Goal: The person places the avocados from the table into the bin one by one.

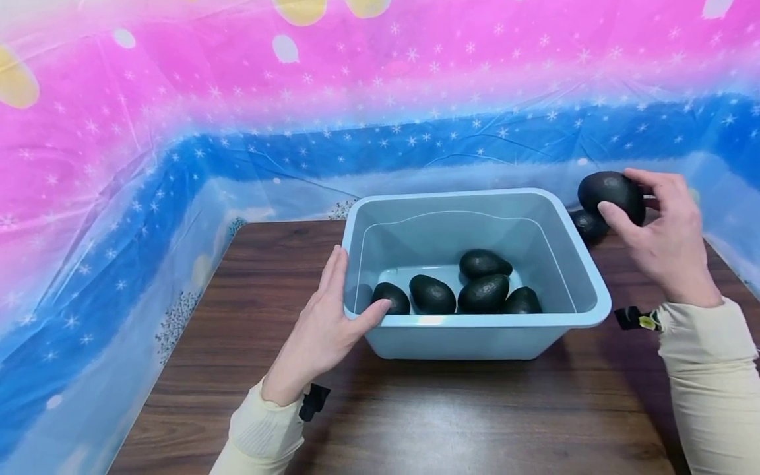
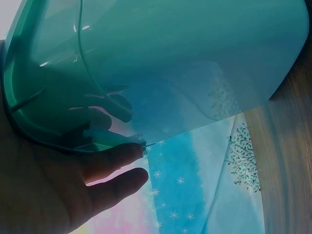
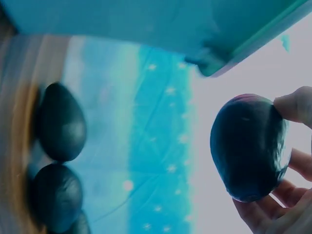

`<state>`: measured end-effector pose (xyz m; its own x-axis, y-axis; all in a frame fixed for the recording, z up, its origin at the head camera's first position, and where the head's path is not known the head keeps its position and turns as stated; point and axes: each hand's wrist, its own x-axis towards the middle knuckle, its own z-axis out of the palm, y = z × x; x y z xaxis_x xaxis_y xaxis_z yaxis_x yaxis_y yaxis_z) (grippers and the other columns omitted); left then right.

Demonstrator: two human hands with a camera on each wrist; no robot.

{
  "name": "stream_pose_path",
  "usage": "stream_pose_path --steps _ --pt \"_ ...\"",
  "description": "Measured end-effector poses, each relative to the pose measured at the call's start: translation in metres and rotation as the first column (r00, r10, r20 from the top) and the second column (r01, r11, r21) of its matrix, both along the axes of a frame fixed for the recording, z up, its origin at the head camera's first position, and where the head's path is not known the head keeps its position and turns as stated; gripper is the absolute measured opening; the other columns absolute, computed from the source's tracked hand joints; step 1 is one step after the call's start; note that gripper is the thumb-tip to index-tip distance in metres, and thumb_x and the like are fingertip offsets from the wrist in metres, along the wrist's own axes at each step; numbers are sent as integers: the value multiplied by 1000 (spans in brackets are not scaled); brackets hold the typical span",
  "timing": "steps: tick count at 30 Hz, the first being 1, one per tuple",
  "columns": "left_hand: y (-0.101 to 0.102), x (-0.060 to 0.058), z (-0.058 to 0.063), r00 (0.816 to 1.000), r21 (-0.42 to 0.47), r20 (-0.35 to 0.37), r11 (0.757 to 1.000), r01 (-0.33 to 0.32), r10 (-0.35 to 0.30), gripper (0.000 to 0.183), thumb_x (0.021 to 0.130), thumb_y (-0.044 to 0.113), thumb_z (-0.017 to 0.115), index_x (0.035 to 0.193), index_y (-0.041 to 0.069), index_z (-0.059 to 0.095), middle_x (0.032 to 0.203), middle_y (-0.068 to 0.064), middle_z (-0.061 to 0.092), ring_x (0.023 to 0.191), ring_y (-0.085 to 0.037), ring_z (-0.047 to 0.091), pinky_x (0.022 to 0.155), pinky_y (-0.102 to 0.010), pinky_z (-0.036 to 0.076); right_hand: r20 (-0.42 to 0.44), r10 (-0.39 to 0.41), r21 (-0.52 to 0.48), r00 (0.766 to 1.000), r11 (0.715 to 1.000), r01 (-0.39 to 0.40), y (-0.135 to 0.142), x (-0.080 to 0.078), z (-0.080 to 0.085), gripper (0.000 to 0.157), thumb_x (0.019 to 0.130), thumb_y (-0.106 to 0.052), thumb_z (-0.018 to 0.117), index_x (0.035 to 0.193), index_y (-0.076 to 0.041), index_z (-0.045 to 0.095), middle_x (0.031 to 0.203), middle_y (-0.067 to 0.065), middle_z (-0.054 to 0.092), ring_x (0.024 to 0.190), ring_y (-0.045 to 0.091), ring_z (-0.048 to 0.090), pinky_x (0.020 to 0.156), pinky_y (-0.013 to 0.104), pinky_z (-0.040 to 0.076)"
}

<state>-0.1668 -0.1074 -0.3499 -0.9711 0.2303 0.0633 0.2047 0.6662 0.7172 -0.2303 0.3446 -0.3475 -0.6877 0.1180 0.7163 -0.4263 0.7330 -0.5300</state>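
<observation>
A dark avocado (image 1: 611, 195) is held up by my right hand (image 1: 673, 231), beyond the right end of a light blue plastic bin (image 1: 463, 340). The thumb and fingers grip its sides, also seen in the right wrist view, where the avocado (image 3: 249, 148) hangs in the air. My left hand (image 1: 323, 323) holds the bin's near left corner, thumb over the rim and fingers along the outer wall. In the left wrist view, two fingers (image 2: 119, 187) lie by the bin wall (image 2: 185, 63). Several avocados (image 1: 432, 295) lie on the bin's floor.
Behind the held fruit, another avocado (image 1: 589, 226) rests right of the bin. The right wrist view shows avocados (image 3: 61, 122) in a row on the table there. The brown wooden table (image 1: 249, 284) is bordered by a pink and blue patterned sheet (image 1: 380, 142).
</observation>
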Motion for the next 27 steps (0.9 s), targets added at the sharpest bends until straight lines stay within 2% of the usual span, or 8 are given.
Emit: stream_pose_path --steps 5,12,19,27 --pt "0 0 1 1000 -3 -9 1000 -2 2 104 84 71 55 157 23 -1 161 10 -6 144 -24 22 108 -54 30 -50 12 11 999 1000 -11 -10 12 13 55 84 -16 75 136 -28 59 128 -4 54 108 0 45 86 13 36" --pt "0 0 1 1000 -7 -15 1000 -2 2 105 83 74 54 157 22 -1 161 11 -6 144 -24 23 109 -53 30 -69 101 53 992 994 -98 -23 24 22 54 83 -9 75 135 -15 60 131 -1 55 116 4 46 92 16 35" --pt "0 0 0 1000 1 -7 1000 -1 1 105 83 74 54 157 23 -1 161 11 -6 144 -24 22 108 -53 31 -74 228 93 971 971 -221 -36 30 23 56 77 4 77 130 -5 62 127 9 57 108 5 50 83 15 38" --pt "0 1 0 1000 3 -7 1000 2 -2 105 83 74 54 157 23 -2 161 11 -6 144 -24 22 108 -53 31 -57 304 135 951 946 -295 -47 38 29 54 78 -1 77 130 -2 61 124 13 58 105 8 51 76 13 39"
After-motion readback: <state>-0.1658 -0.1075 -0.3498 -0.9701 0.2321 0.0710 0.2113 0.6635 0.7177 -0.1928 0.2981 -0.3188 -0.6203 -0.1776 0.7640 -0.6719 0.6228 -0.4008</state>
